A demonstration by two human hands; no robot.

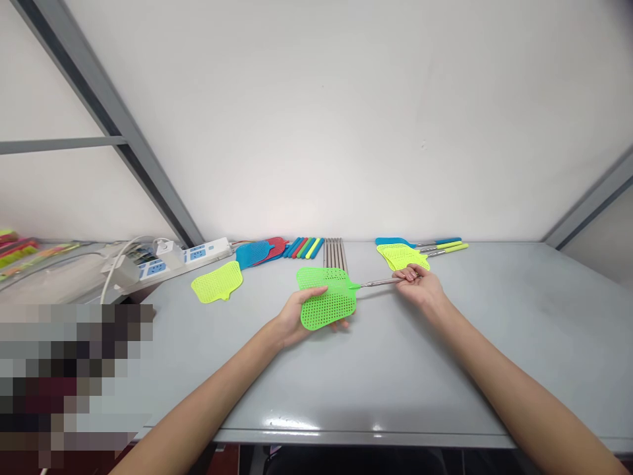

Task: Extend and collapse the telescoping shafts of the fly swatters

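Note:
My left hand (pixel 295 318) grips a bright green fly swatter head (pixel 327 307), thumb on top and fingers underneath. A thin metal rod (pixel 378 283) runs from the neck of this head to my right hand (pixel 418 285), whose fingers are closed around its far part. Both hands hold the piece above the table, the head on the left and the rod pointing right. Just behind my right hand lie yellow swatters (pixel 403 256) and a blue swatter (pixel 394 242) with rods and coloured handles. Behind the green head, several bare metal rods (pixel 336 251) lie side by side.
Left of the rods is a row of coloured handles (pixel 304 248). Further left lie blue swatter heads (pixel 254 253), a red one (pixel 277 245) and a yellow one (pixel 217 282). A white power strip (pixel 208 251) with plugs stands at the table's left, near a blurred-out area.

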